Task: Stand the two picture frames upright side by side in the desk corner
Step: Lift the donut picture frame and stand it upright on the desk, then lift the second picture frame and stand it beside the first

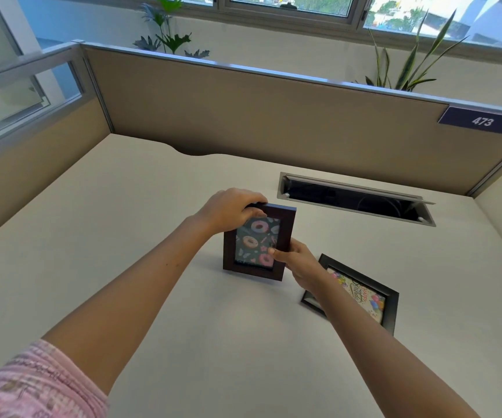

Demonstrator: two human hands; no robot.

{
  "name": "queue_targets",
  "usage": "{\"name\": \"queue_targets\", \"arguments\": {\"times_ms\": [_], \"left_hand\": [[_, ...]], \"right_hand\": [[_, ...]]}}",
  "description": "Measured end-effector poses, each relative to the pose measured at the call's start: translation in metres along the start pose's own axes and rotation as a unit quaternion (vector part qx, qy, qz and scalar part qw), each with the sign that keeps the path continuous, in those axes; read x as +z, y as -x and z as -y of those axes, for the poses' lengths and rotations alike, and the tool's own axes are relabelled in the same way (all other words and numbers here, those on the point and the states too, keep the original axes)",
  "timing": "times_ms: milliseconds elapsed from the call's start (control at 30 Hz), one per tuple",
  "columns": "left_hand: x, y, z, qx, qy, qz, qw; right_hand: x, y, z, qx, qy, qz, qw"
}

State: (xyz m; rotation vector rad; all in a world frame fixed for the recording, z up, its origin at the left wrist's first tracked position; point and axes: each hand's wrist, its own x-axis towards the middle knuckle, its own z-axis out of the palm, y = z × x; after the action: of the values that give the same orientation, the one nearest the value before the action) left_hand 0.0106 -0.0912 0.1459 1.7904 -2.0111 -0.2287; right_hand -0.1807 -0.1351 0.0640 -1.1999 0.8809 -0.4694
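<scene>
**Doughnut frame held upright at mid-desk**

Reaching in from the near left, a bare forearm with a pink patterned sleeve [32,384] ends in the left hand [231,209], which is closed over the top left corner of the doughnut picture frame [258,242], thumb on the front and fingers over the top edge. The dark brown frame stands upright in portrait, leaning slightly, its lower edge at or just above the desk [123,236]; whether it touches cannot be told. The right hand [299,262] pinches the frame's right side, thumb on the front rim. Just right of it, partly under the right wrist, the black birthday picture frame [364,297] lies flat and face up. Farther right and toward the back, a cable tray [355,199] is open in the desk, near the partition [258,116] with its 473 plate [482,120]. The far left corner holds nothing.
</scene>
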Motion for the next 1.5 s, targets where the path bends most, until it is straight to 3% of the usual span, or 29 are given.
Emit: {"name": "queue_targets", "arguments": {"times_ms": [267,433,500,600,733,833,933,1067,1167,1300,1500], "left_hand": [[0.018,0.003,0.003,0.013,-0.032,-0.050,0.998],[0.026,0.010,0.002,0.022,-0.106,-0.108,0.988],[0.031,0.015,-0.009,0.056,-0.126,-0.175,0.975],[0.048,0.026,-0.039,0.151,-0.055,-0.233,0.959],[0.094,0.045,-0.079,0.224,0.039,-0.153,0.962],[0.137,0.053,-0.096,0.190,0.072,-0.072,0.977],[0.173,0.060,-0.102,0.081,0.077,-0.005,0.994],[0.206,0.065,-0.108,-0.057,0.069,0.085,0.992],[0.223,0.067,-0.115,-0.084,0.051,0.078,0.992],[0.239,0.072,-0.120,-0.107,0.047,0.006,0.993],[0.245,0.073,-0.120,-0.111,0.027,-0.042,0.993]], "right_hand": [[0.002,-0.006,-0.009,0.017,-0.024,0.012,1.000],[-0.005,0.001,-0.005,0.012,0.063,0.007,0.998],[-0.018,0.006,-0.009,0.010,0.091,-0.030,0.995],[-0.048,0.020,-0.016,-0.002,0.068,-0.136,0.988],[-0.097,0.045,-0.028,-0.014,0.069,-0.295,0.953],[-0.129,0.067,-0.041,-0.015,0.080,-0.394,0.915],[-0.151,0.089,-0.051,0.004,0.113,-0.463,0.879],[-0.176,0.103,-0.069,0.050,0.174,-0.476,0.860],[-0.184,0.108,-0.075,0.068,0.212,-0.449,0.866],[-0.182,0.110,-0.075,0.056,0.254,-0.424,0.867],[-0.187,0.110,-0.076,0.073,0.256,-0.386,0.883]]}}
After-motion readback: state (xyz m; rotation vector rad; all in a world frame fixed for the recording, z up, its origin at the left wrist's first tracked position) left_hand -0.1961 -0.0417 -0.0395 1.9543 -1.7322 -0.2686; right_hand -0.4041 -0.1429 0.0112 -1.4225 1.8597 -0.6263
